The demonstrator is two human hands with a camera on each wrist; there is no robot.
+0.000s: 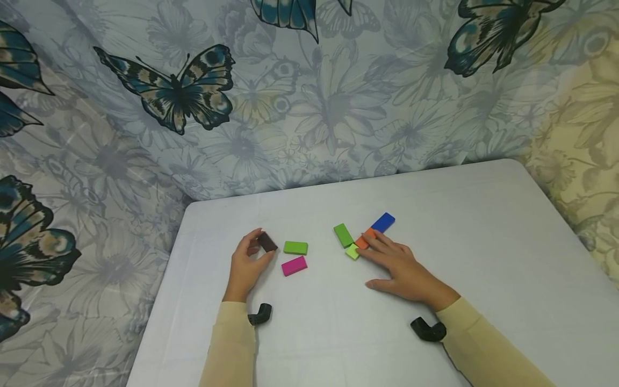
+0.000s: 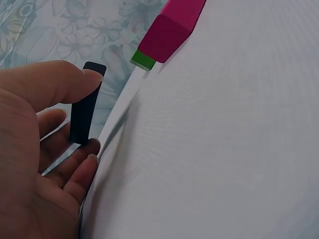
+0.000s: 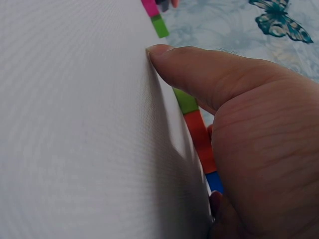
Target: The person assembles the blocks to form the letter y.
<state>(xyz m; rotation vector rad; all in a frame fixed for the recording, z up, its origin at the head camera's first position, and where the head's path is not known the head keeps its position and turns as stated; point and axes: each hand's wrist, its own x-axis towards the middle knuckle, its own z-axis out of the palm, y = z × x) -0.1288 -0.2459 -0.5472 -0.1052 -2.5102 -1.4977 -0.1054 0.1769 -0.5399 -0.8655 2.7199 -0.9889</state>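
Note:
My left hand [image 1: 245, 271] pinches a dark brown block [image 1: 267, 242] between thumb and fingertips. Seen from the left wrist, the block [image 2: 85, 117] stands upright beside the thumb. Just right of it lie a green block [image 1: 295, 248] and a magenta block [image 1: 294, 266]. My right hand [image 1: 401, 271] reaches palm down, its fingers extended over an orange block [image 1: 361, 243] and partly covering it. A blue block [image 1: 383, 222] meets the orange one's far end, and a small lime block [image 1: 352, 251] sits at its near end. Another green block [image 1: 343, 235] lies at an angle beside these.
A white-covered table [image 1: 329, 333] bears all the blocks. Behind it hangs a floral cloth [image 1: 338, 107] with butterfly prints, continuing along both sides. Each wrist carries a black device, one on the left [image 1: 260, 315] and one on the right [image 1: 428, 329].

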